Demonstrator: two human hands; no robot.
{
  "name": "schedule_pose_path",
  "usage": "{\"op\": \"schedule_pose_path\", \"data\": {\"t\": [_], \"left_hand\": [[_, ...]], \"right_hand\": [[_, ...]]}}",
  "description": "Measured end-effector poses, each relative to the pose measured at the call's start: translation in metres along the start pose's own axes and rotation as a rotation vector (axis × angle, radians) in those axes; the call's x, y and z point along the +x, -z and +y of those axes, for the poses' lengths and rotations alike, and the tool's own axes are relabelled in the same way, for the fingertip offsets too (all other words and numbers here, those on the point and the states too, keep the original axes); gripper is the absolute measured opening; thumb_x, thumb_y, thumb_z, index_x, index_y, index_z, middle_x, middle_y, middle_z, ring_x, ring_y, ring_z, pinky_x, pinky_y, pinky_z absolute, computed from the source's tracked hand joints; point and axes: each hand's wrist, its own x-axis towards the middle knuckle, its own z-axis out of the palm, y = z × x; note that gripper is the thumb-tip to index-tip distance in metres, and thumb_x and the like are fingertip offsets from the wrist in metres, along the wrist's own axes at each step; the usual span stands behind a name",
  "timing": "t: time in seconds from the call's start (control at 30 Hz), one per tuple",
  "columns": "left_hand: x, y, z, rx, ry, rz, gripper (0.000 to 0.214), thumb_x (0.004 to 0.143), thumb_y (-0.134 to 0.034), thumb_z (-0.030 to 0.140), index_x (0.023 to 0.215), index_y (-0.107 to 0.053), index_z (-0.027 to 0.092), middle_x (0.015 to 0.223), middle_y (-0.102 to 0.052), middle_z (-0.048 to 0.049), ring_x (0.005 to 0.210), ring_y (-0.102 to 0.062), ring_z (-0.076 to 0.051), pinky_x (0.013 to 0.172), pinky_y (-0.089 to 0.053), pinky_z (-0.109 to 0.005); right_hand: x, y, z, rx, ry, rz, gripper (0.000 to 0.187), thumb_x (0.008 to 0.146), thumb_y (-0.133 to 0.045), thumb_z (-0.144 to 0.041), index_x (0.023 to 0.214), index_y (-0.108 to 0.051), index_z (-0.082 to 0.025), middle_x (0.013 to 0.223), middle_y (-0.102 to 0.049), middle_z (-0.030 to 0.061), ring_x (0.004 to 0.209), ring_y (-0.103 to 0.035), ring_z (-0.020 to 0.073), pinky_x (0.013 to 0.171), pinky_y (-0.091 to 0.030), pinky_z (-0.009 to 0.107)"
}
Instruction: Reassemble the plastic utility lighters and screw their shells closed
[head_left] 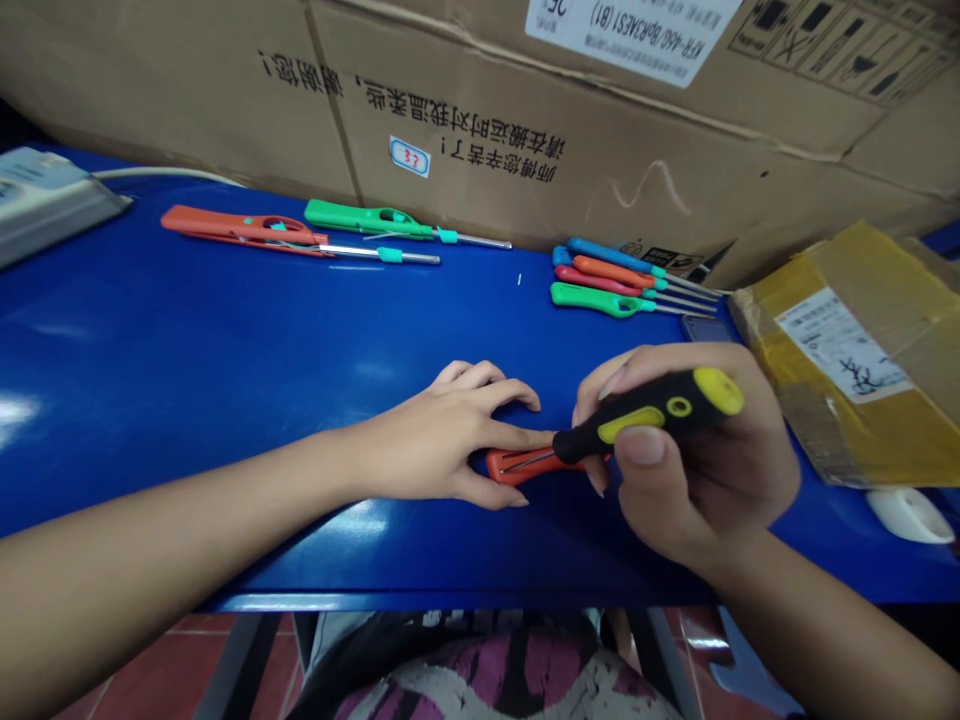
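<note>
My right hand (pixel 697 470) is wrapped around a black and yellow screwdriver (pixel 645 412), thumb along its side. Its thin shaft slants down to the left, over the end of an orange utility lighter (pixel 517 464) lying on the blue table (pixel 225 350). With thumb and index finger on either side of that end, my left hand (pixel 457 435) steadies the lighter against the tabletop; its other fingers are spread and curved. The far part of the lighter is hidden behind the screwdriver and my right hand. Whether the tip touches the lighter's surface, I cannot tell.
An orange lighter (pixel 240 228) and a green lighter (pixel 367 217) lie at the back left. Several more lighters (pixel 607 285) are grouped at the back right, near a taped box (pixel 862 360) and a white mouse (pixel 909 515). A large carton (pixel 480 80) stands behind.
</note>
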Motion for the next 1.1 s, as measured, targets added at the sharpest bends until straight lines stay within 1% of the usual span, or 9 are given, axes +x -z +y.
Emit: {"op": "schedule_pose_path", "data": {"t": [0.13,0.37,0.5,0.6,0.77,0.87,1.0,1.1], "left_hand": [[0.0,0.001,0.001,-0.003,0.008,-0.005,0.037,0.086,-0.072,0.055,0.118,-0.072,0.036,0.135,-0.056,-0.0066,0.119,-0.047,-0.031,0.096,-0.035,-0.045],[0.0,0.0,0.001,-0.003,0.004,-0.005,0.039,0.086,-0.072,0.056,0.119,-0.072,0.035,0.135,-0.057,-0.0071,0.12,-0.047,-0.031,0.096,-0.035,-0.045],[-0.001,0.0,0.0,-0.009,0.003,0.0,0.034,0.086,-0.072,0.056,0.11,-0.074,0.032,0.136,-0.056,-0.007,0.119,-0.047,-0.031,0.096,-0.035,-0.045],[-0.001,0.0,0.001,-0.017,0.004,-0.001,0.032,0.086,-0.073,0.055,0.105,-0.075,0.03,0.137,-0.055,-0.0064,0.119,-0.048,-0.031,0.096,-0.034,-0.045],[0.001,0.001,0.0,-0.032,0.013,-0.015,0.035,0.086,-0.073,0.054,0.114,-0.073,0.035,0.136,-0.056,-0.0058,0.119,-0.047,-0.031,0.096,-0.034,-0.045],[0.001,0.0,0.0,-0.042,0.005,-0.007,0.03,0.086,-0.074,0.053,0.11,-0.075,0.036,0.135,-0.056,-0.0049,0.118,-0.047,-0.03,0.096,-0.033,-0.044],[0.0,0.0,0.0,-0.053,0.005,-0.004,0.027,0.085,-0.075,0.051,0.106,-0.076,0.034,0.135,-0.056,-0.004,0.118,-0.047,-0.03,0.096,-0.032,-0.043],[-0.001,-0.001,0.0,-0.052,0.008,0.004,0.027,0.085,-0.075,0.05,0.105,-0.075,0.031,0.136,-0.056,-0.0034,0.118,-0.047,-0.03,0.096,-0.032,-0.043]], "right_hand": [[0.0,0.0,0.0,0.023,-0.003,-0.004,0.024,0.087,-0.071,-0.025,0.11,-0.064,-0.027,0.093,-0.067,0.0039,0.064,-0.065,0.0171,0.05,-0.056,0.031],[0.001,0.0,0.0,0.061,-0.013,-0.016,0.025,0.085,-0.073,-0.024,0.109,-0.065,-0.027,0.091,-0.067,0.0037,0.063,-0.067,0.017,0.05,-0.057,0.03],[0.0,0.0,0.0,0.031,-0.018,-0.002,0.022,0.088,-0.07,-0.025,0.109,-0.064,-0.028,0.093,-0.067,0.0046,0.07,-0.069,0.0188,0.053,-0.059,0.031],[-0.001,0.001,0.0,0.02,0.004,0.012,0.021,0.088,-0.069,-0.023,0.108,-0.064,-0.027,0.093,-0.067,0.0048,0.069,-0.069,0.0188,0.055,-0.06,0.032],[-0.002,0.001,0.001,0.043,-0.013,0.014,0.024,0.084,-0.073,-0.024,0.107,-0.065,-0.027,0.093,-0.069,0.0057,0.072,-0.069,0.0209,0.056,-0.061,0.034],[0.0,0.0,-0.002,0.037,-0.02,0.004,0.027,0.081,-0.076,-0.023,0.105,-0.065,-0.026,0.092,-0.07,0.0054,0.073,-0.07,0.0212,0.056,-0.06,0.034],[0.007,-0.003,-0.009,-0.007,0.06,-0.021,0.028,0.081,-0.074,-0.016,0.104,-0.062,-0.025,0.088,-0.067,0.004,0.075,-0.071,0.0213,0.062,-0.061,0.035],[0.01,-0.002,-0.016,-0.059,0.102,-0.074,0.028,0.081,-0.073,-0.014,0.103,-0.058,-0.025,0.082,-0.066,0.0027,0.07,-0.07,0.0199,0.058,-0.061,0.033]]}}
